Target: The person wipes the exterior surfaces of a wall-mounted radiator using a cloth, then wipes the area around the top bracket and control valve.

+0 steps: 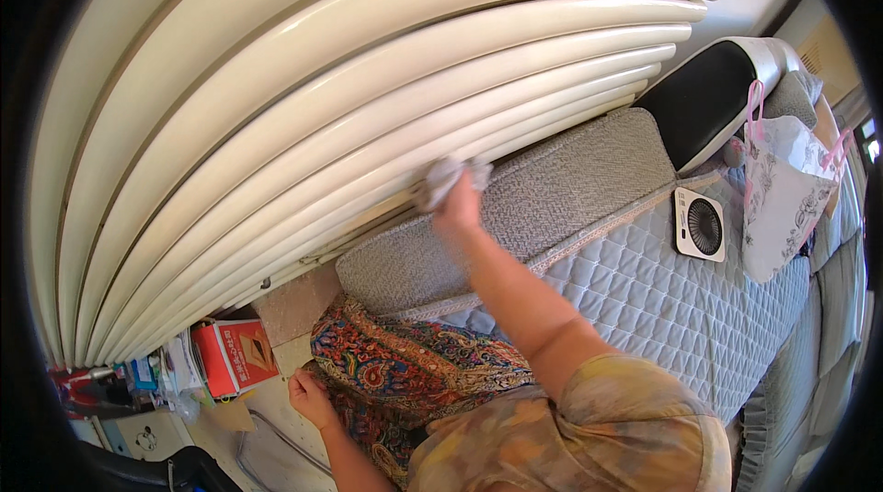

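Observation:
My right hand (461, 206) grips a crumpled grey-white cloth (441, 181) at the lower part of a cream tubular radiator (386, 99). The cloth is slightly blurred and lies against or just before the lowest tubes; which, I cannot tell. Below the right forearm runs the grey woven sofa backrest (579, 175). My left hand (310, 395) hangs low beside my patterned paisley clothing (407, 361), its fingers curled, with nothing seen in it.
A small white fan (699, 225) lies on the blue quilted seat cover (641, 278). Beside it stands a floral bag with pink handles (786, 195). A black-and-white sofa arm (710, 92) rises behind. At lower left are a red box (238, 357) and assorted bags.

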Demonstrator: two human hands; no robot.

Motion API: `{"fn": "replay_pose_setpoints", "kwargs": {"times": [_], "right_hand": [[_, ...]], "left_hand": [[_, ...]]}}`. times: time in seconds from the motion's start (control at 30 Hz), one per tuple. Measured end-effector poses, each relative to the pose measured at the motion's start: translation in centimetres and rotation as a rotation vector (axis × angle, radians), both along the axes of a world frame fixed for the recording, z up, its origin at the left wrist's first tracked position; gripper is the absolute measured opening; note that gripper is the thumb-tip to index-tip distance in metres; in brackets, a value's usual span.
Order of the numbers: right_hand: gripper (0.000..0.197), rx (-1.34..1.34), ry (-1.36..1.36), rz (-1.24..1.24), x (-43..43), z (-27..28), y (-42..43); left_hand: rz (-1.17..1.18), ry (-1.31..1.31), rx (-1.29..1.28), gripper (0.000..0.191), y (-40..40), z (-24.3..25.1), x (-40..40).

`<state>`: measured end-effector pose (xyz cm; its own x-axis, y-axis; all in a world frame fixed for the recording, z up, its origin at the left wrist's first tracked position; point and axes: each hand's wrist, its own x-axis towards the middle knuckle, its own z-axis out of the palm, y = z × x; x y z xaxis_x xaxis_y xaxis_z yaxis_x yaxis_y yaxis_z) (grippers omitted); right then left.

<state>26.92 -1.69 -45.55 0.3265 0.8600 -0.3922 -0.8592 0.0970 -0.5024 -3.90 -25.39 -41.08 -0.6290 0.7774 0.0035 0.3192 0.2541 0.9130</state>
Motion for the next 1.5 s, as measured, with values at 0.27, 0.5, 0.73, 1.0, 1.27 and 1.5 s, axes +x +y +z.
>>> {"fn": "replay_pose_setpoints", "kwargs": {"times": [0.27, 0.5, 0.73, 1.0, 1.27, 1.5], "right_hand": [[0.032, -0.176, 0.319, 0.188, -2.4, 5.8, -1.4], [0.033, -0.076, 0.316, 0.036, 13.0, 4.5, 0.9], [0.034, 0.039, 0.339, 0.170, 25.6, 4.0, 3.4], [0.041, -0.050, 0.077, -0.117, 30.4, 7.5, 2.7], [0.027, 0.137, -0.004, -0.575, 41.4, 4.1, 4.0], [0.028, 0.155, -0.443, -0.792, 41.6, 0.6, 5.7]], "left_hand": [[0.001, 0.127, -0.048, 0.032, -0.5, 0.6, -0.7], [0.008, 0.127, -0.073, 0.035, -0.5, 0.3, -0.5], [-0.045, 0.488, -0.174, 0.036, -0.6, -1.8, -3.1], [-0.038, 0.699, -0.414, 0.033, -1.3, 0.2, -2.4], [-0.056, 0.896, -0.313, 0.037, -0.3, -2.1, -3.4], [-0.157, 0.734, -0.286, 0.031, 0.3, -0.1, -0.4]]}}
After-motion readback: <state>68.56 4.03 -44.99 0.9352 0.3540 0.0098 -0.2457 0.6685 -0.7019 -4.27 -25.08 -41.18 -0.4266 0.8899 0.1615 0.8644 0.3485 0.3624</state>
